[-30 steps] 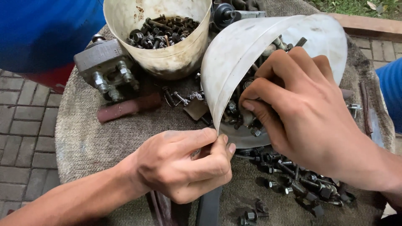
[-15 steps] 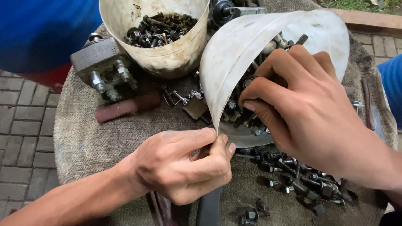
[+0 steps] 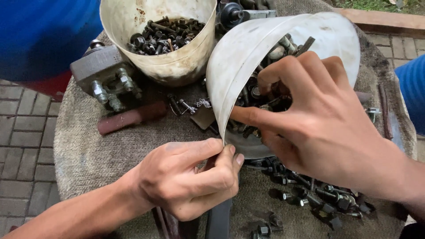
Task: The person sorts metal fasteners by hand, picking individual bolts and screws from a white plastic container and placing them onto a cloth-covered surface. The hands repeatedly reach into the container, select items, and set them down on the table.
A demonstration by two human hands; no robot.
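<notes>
My left hand (image 3: 188, 177) pinches the lower rim of a cut white plastic container (image 3: 248, 48) that lies tipped on its side on a sackcloth-covered surface (image 3: 102, 155). My right hand (image 3: 318, 119) reaches into the container's mouth, fingers spread among dark greasy bolts and nuts (image 3: 252, 95) inside it. Whether the fingers hold a bolt is hidden. More bolts (image 3: 310, 194) lie spilled on the cloth under my right wrist.
An upright white bucket (image 3: 172, 66) full of bolts stands at the back. A grey metal block with studs (image 3: 104, 75) and a reddish-brown bar (image 3: 130, 117) lie left of it. A blue drum (image 3: 40, 35) stands far left; brick paving surrounds.
My right hand has pushed a little deeper into the tipped container, fingers shifting among the bolts. My left hand keeps its pinch on the rim.
</notes>
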